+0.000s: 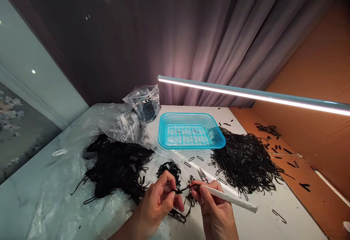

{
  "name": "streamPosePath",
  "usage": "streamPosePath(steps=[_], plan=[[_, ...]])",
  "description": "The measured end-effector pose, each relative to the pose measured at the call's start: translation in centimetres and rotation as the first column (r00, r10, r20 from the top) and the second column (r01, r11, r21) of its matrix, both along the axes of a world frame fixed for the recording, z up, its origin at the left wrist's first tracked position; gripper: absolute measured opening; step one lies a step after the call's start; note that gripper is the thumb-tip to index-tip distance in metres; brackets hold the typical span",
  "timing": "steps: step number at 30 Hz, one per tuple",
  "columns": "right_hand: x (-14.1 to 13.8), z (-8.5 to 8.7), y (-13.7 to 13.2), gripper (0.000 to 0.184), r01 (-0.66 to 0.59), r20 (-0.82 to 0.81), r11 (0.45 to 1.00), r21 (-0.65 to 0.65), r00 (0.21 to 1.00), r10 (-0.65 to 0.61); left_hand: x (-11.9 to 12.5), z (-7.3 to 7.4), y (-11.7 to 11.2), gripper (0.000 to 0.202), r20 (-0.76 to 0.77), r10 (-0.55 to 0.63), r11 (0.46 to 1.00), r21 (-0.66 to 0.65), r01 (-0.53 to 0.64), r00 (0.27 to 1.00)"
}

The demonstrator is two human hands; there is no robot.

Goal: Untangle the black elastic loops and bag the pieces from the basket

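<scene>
My left hand is closed, with thumb and forefinger pinching a small black strip-like piece. My right hand wraps round a slim tool with a white handle. Its dark tip points left and meets the black piece between the hands; the kind of tool cannot be made out. Behind the hands lies a small heap of black pieces. Black loops hang or lie just below the fingers. A pointed metal tool shows partly behind my right hand.
A blue plastic basket stands at the back. To its right spreads a pile of thin black loops; to the left, a black heap lies on clear plastic sheeting. A clear bag stands behind. A lit tube lamp crosses above.
</scene>
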State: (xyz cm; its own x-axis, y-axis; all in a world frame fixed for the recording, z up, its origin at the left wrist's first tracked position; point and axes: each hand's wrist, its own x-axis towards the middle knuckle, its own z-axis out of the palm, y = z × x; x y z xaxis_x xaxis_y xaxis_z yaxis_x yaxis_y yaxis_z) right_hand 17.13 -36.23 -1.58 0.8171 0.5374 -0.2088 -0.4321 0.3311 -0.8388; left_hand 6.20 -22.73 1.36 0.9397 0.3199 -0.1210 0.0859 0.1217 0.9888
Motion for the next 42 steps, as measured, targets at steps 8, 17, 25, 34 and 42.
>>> streamPosePath(steps=[8,17,25,34,42], plan=[[6.9,1.5,-4.3,0.019,0.367,0.251,0.928,-0.068,0.906,-0.340,-1.1,0.2,1.6,0.010,-0.036,0.097,0.994,0.055,-0.095,0.995],[14.4,-0.3,-10.1,0.037,0.760,0.860,0.403,-0.510,0.450,0.239,-1.0,0.6,1.4,0.011,-0.045,0.077,0.996,-0.036,-0.078,0.996],[10.0,0.5,-7.6,0.034,0.604,0.728,0.518,-0.606,0.684,0.054,-0.4,1.0,1.2,0.015,-0.035,0.083,0.991,-0.098,-0.086,0.996],[5.8,-2.0,-5.0,0.029,0.417,0.759,0.673,-0.611,0.550,0.349,-0.5,1.5,0.5,0.021,-0.040,0.168,0.986,-0.012,-0.168,0.985],[6.5,-4.6,-3.7,0.012,0.332,0.635,0.543,-0.771,0.469,0.614,-0.6,1.9,0.1,0.023,-0.097,0.143,0.989,0.052,-0.139,0.985]])
